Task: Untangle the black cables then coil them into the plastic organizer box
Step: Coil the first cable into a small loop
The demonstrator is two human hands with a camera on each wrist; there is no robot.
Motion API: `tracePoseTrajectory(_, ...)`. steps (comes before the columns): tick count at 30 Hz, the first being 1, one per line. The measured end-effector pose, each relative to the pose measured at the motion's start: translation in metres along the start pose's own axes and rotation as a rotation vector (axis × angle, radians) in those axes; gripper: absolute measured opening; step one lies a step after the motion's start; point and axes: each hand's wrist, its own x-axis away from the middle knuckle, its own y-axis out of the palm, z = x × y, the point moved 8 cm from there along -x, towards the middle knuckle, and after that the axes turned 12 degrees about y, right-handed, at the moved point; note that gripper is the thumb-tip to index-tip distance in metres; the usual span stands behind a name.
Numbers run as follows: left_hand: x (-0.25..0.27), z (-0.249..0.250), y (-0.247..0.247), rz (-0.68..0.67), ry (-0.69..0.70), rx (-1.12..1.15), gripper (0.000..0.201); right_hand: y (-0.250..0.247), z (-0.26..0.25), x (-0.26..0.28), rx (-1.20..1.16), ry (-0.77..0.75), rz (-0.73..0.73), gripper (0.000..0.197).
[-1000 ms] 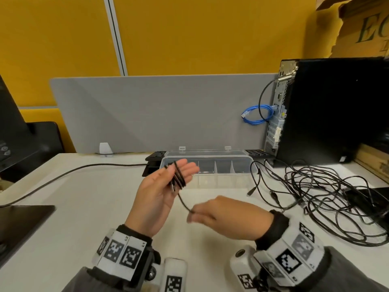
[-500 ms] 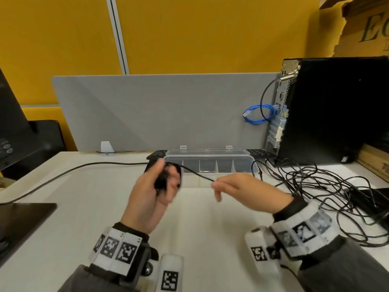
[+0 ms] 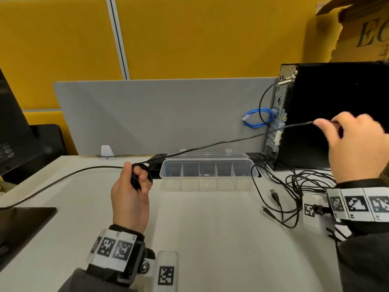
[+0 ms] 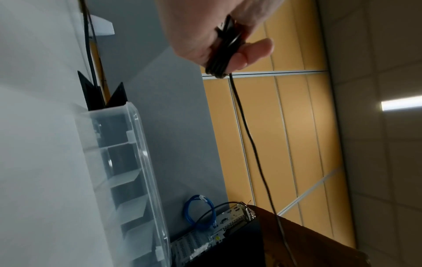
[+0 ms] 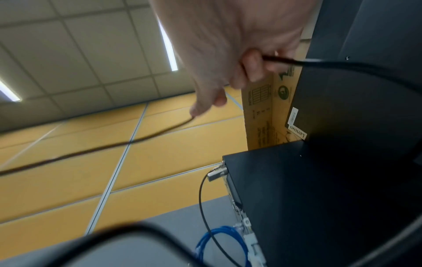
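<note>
Black cable [image 3: 221,142] runs taut across the scene — one end wound into a small coil [image 3: 140,175] that the left hand [image 3: 130,197] grips with fingers curled round it, at about 9 o'clock from the plastic organizer box [image 3: 207,165]. From there the strand climbs toward 2 o'clock to the raised right hand [image 3: 355,144], whose fingers are pinched on it in front of the black computer tower [image 3: 336,106]. The clear box sits open on the white bench [image 3: 210,228], its dividers showing. At 3 o'clock from the box lies the tangled cable pile [image 3: 299,186] — loose plugs trailing toward the near edge.
</note>
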Motion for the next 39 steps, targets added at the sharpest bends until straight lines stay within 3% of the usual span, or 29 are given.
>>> tracePoseTrajectory(3,-0.002,-0.004,-0.004,0.01,-0.002,-0.036,0.026,-0.014,0.009,-0.008,-0.087,0.115,0.111,0.047)
tracePoseTrajectory(6,-0.006,-0.014,-0.01,-0.009,-0.039,-0.117,0.025,-0.02,-0.006,-0.001,-0.112,0.058,0.131,0.04)
tracePoseTrajectory(8,-0.006,-0.021,-0.008,-0.088,-0.059,-0.203,0.03,0.001,-0.023,0.01,0.081,-0.031,-0.047,0.043)
tracePoseTrajectory(11,0.005,-0.028,0.007,-0.292,-0.091,-0.355,0.039,0.039,-0.048,0.044,0.285,-0.191,-0.493,0.062)
tracePoseTrajectory(13,0.02,-0.031,0.023,-0.465,-0.121,-0.458,0.043,0.052,-0.075,0.079,0.225,-0.326,-0.764,0.075)
tracePoseTrajectory(16,0.043,-0.03,0.043,-0.634,-0.222,-0.463,0.042,0.059,-0.119,0.137,0.059,-0.531,-0.986,0.067)
tracePoseTrajectory(20,0.062,-0.024,0.059,-0.694,-0.323,-0.259,0.043,0.07,-0.142,0.186,-0.145,-0.608,-1.115,0.029)
tracePoseTrajectory(22,0.057,-0.022,0.059,-0.638,-0.267,-0.163,0.039,0.071,-0.148,0.194,-0.285,-0.591,-1.181,0.018)
tracePoseTrajectory(24,0.045,-0.021,0.055,-0.577,-0.17,-0.134,0.038,0.069,-0.149,0.202,-0.366,-0.554,-1.339,0.015)
tracePoseTrajectory(26,0.039,-0.02,0.052,-0.576,-0.069,-0.246,0.039,0.063,-0.151,0.208,-0.413,-0.542,-1.448,0.016)
tracePoseTrajectory(28,0.041,-0.022,0.052,-0.681,0.02,-0.493,0.04,0.061,-0.151,0.209,-0.41,-0.542,-1.489,0.02)
tracePoseTrajectory(31,0.061,-0.038,0.055,-1.058,0.035,-0.947,0.053,0.059,-0.147,0.202,-0.35,-0.622,-1.483,0.023)
tracePoseTrajectory(33,0.071,-0.048,0.051,-1.258,0.081,-1.241,0.048,0.056,-0.141,0.187,-0.317,-0.638,-1.448,0.021)
tracePoseTrajectory(34,0.07,-0.048,0.049,-1.285,0.124,-1.336,0.042,0.054,-0.137,0.174,-0.31,-0.616,-1.413,0.024)
tracePoseTrajectory(36,0.057,-0.039,0.048,-1.212,0.198,-1.376,0.031,0.05,-0.122,0.137,-0.294,-0.521,-1.293,0.032)
tracePoseTrajectory(39,0.017,-0.016,0.033,-0.89,0.238,-1.26,0.022,0.044,-0.08,0.072,-0.27,-0.341,-1.017,0.04)
